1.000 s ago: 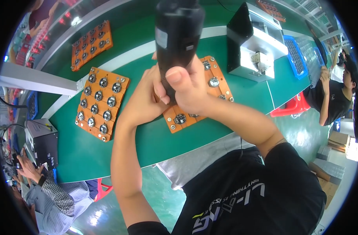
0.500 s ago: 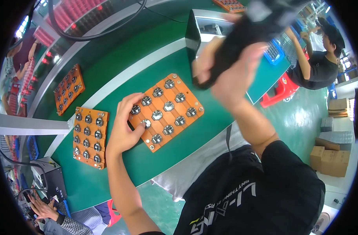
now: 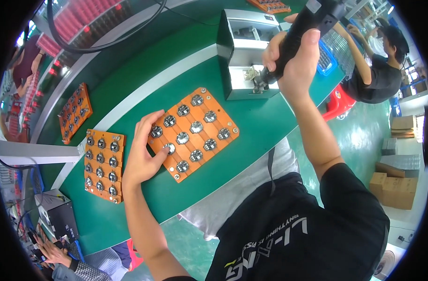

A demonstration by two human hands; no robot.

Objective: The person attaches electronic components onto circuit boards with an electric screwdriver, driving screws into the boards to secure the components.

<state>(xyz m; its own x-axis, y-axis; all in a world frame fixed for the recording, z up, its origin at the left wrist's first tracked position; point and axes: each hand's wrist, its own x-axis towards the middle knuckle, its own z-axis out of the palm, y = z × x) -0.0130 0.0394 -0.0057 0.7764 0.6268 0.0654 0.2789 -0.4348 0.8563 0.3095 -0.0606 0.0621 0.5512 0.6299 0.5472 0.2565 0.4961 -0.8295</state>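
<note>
On the green bench lies an orange fixture board (image 3: 197, 138) carrying rows of small round electronic parts. My left hand (image 3: 146, 157) grips its left edge, fingers over the far side and thumb on one round part. In my right hand (image 3: 298, 75) is a black electric screwdriver (image 3: 291, 44), tilted, its lower end pointing down. That end is at the front opening of a screw feeder (image 3: 249, 55), a box with pale and black panels, close to a small metal piece. Whether the tip touches it I cannot tell.
A second loaded orange board (image 3: 106, 164) lies left of my left hand, and another (image 3: 76, 112) beyond the pale rail. A blue tray (image 3: 327, 58) stands beyond the feeder. One co-worker (image 3: 380, 70) sits at the right. Another person's hands (image 3: 52, 250) show at lower left.
The screwdriver, blurred before, has moved up and right from in front of the feeder to its opening. My left hand keeps its hold on the board. The whole view has shifted slightly.
</note>
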